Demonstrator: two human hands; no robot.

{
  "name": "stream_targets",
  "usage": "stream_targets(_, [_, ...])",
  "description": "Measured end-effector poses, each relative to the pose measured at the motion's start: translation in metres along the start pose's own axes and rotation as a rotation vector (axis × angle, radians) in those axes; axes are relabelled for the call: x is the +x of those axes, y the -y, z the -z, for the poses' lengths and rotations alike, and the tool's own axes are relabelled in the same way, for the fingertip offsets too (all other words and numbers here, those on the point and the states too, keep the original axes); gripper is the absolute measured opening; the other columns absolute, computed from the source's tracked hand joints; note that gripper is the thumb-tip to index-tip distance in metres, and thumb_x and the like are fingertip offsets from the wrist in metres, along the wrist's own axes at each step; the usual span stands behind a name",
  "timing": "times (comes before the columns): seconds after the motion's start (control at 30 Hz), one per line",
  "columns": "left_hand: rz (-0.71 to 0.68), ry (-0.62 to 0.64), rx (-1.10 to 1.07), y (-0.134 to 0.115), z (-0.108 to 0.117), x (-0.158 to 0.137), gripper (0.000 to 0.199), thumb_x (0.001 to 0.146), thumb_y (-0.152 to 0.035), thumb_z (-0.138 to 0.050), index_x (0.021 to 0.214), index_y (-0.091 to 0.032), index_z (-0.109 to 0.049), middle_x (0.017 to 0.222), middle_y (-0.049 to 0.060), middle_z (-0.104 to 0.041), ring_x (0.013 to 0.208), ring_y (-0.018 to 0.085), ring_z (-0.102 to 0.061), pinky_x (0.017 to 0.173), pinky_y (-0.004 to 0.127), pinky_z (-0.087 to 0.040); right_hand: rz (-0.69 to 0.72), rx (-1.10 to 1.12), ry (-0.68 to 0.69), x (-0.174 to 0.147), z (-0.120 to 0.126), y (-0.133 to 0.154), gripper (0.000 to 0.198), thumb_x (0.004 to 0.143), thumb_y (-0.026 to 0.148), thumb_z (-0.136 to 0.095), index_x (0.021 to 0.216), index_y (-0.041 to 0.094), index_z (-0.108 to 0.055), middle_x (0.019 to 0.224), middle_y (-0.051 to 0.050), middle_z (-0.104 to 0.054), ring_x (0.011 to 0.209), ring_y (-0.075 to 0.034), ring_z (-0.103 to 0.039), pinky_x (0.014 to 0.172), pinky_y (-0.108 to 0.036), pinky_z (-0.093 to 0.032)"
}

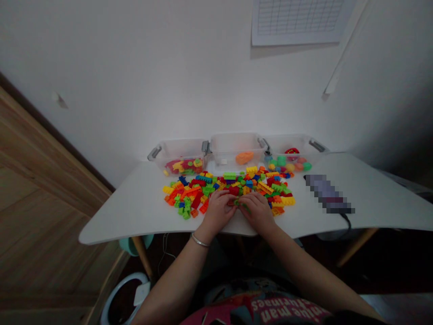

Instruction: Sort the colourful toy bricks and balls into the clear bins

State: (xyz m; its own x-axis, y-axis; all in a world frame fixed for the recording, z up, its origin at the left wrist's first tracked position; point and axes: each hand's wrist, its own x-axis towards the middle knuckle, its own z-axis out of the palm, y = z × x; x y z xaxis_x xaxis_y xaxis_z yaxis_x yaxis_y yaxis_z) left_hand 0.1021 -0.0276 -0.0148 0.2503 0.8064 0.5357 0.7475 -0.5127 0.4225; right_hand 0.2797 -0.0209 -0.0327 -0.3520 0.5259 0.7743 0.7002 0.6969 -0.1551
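Observation:
My left hand [219, 211] and my right hand [259, 211] meet at the front edge of a loose heap of toy building bricks [194, 201]. The fingers of both hands are closed together. Pinched between the fingertips is a small red and green toy piece [236, 202]; its exact shape is mostly hidden. The left fingers are at its red side, the right fingers at its green side. The heap, with bricks in red, orange, yellow, green and blue, spreads behind and to both sides of my hands.
Three clear plastic bins stand against the wall: the left bin [182, 146] holds mixed pieces, the middle bin [233, 141] an orange piece, the right bin [287, 141] coloured round pieces. A phone-like device [328, 194] with a cable lies on the white table [368, 198] at right.

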Motion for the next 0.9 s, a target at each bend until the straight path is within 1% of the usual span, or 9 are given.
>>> stream_targets(0.1, [0.116,-0.076,0.084,0.004,0.011,0.008,0.013,0.077,-0.021,-0.069,0.090,-0.023,-0.069,0.094,0.005,-0.071,0.097,0.023,-0.063,0.092,0.042,-0.049,-0.023,-0.006,-0.022,-0.001,-0.002,0.000,0.012,0.092,0.024,-0.057,0.100,0.022,-0.065,0.095,-0.004,-0.072,0.092,-0.020,-0.062,0.091,-0.036,-0.047])
stream_targets(0.2, [0.211,-0.221,0.101,0.017,0.030,0.023,0.006,0.080,-0.020,-0.064,0.086,-0.021,-0.066,0.086,0.004,-0.069,0.088,0.023,-0.063,0.086,0.041,-0.049,-0.036,-0.010,0.027,-0.001,-0.002,-0.001,0.014,0.089,0.021,-0.057,0.101,0.021,-0.065,0.096,-0.005,-0.072,0.096,-0.021,-0.061,0.093,-0.037,-0.047])
stream_targets(0.23, [0.230,-0.282,0.063,0.024,0.037,0.029,0.007,0.081,-0.021,-0.063,0.087,-0.020,-0.065,0.085,0.004,-0.069,0.085,0.022,-0.063,0.083,0.039,-0.050,-0.045,-0.012,0.053,0.000,-0.002,-0.001,0.014,0.088,0.020,-0.057,0.100,0.021,-0.065,0.097,-0.005,-0.072,0.097,-0.022,-0.061,0.094,-0.038,-0.047])
stream_targets(0.33, [0.283,-0.529,-0.100,0.051,0.060,0.050,0.023,0.083,-0.027,-0.060,0.106,-0.019,-0.062,0.094,0.004,-0.067,0.088,0.018,-0.063,0.083,0.033,-0.051,-0.075,-0.013,0.110,0.001,-0.002,-0.002,0.013,0.087,0.019,-0.058,0.096,0.021,-0.066,0.097,-0.005,-0.071,0.098,-0.023,-0.060,0.095,-0.039,-0.046])
stream_targets(0.53, [0.461,-0.708,-0.185,0.103,0.092,0.084,0.019,0.083,-0.025,-0.056,0.099,-0.016,-0.061,0.094,0.005,-0.068,0.089,0.015,-0.065,0.082,0.027,-0.051,-0.073,0.002,0.131,0.002,-0.004,-0.003,0.012,0.086,0.019,-0.059,0.092,0.022,-0.068,0.095,-0.005,-0.071,0.098,-0.023,-0.059,0.096,-0.041,-0.046])
stream_targets(0.6, [0.505,-0.717,-0.154,0.113,0.097,0.092,0.017,0.083,-0.025,-0.058,0.097,-0.016,-0.060,0.095,0.006,-0.069,0.090,0.016,-0.066,0.081,0.027,-0.051,-0.075,0.007,0.136,0.003,-0.003,-0.002,0.012,0.086,0.019,-0.059,0.091,0.023,-0.068,0.095,-0.005,-0.071,0.098,-0.023,-0.059,0.095,-0.041,-0.047])
stream_targets(0.7, [0.580,-0.632,0.027,0.120,0.101,0.098,0.015,0.082,-0.026,-0.060,0.095,-0.017,-0.063,0.095,0.006,-0.071,0.092,0.019,-0.066,0.091,0.034,-0.047,-0.080,0.008,0.131,0.004,-0.002,-0.002,0.011,0.086,0.018,-0.059,0.089,0.022,-0.069,0.094,-0.005,-0.071,0.098,-0.023,-0.059,0.096,-0.040,-0.047])
stream_targets(0.8, [0.599,-0.526,0.258,0.120,0.103,0.102,0.016,0.084,-0.029,-0.061,0.095,-0.020,-0.068,0.095,0.005,-0.073,0.099,0.023,-0.065,0.107,0.047,-0.033,-0.082,0.010,0.129,0.004,-0.002,-0.002,0.011,0.086,0.018,-0.059,0.088,0.022,-0.068,0.094,-0.004,-0.071,0.097,-0.023,-0.059,0.096,-0.040,-0.047])
stream_targets(0.9, [0.589,-0.466,0.374,0.117,0.104,0.105,0.023,0.085,-0.034,-0.059,0.099,-0.021,-0.072,0.095,0.009,-0.074,0.101,0.028,-0.063,0.104,0.048,-0.034,-0.081,0.000,0.129,0.003,-0.003,-0.003,0.011,0.086,0.018,-0.059,0.088,0.022,-0.069,0.094,-0.004,-0.071,0.097,-0.023,-0.058,0.096,-0.040,-0.047])
